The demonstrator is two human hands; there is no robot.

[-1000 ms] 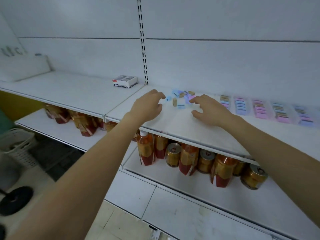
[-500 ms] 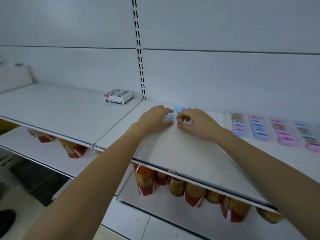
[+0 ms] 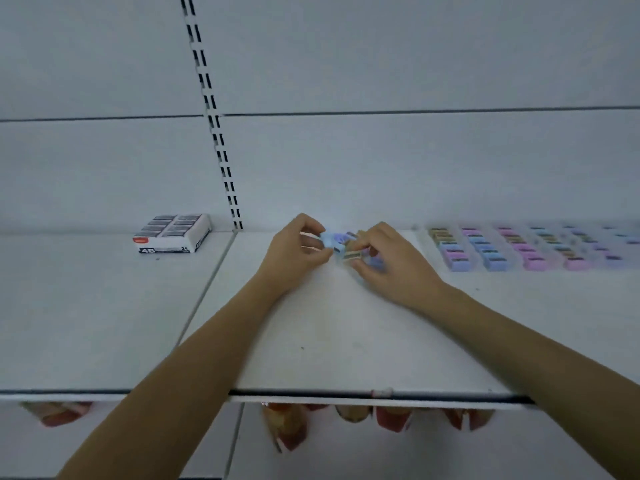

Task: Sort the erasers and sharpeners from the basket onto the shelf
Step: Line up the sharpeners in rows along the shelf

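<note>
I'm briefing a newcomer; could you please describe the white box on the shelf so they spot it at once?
Find the slotted upright on the back wall; the white box sits on the shelf just left of its foot. It is the only carton there, marked 48, unlike the rows of pastel pieces further right.

On the white metal shelf (image 3: 346,341), a white cardboard eraser box (image 3: 173,233) sits back left, a cluster of pastel plastic sharpeners (image 3: 350,253) lies centre-back between the left hand (image 3: 294,254) and right hand (image 3: 393,266), rows of sorted sharpeners (image 3: 502,251) lie to its right, and drink bottles (image 3: 287,427) stand beneath.
</note>
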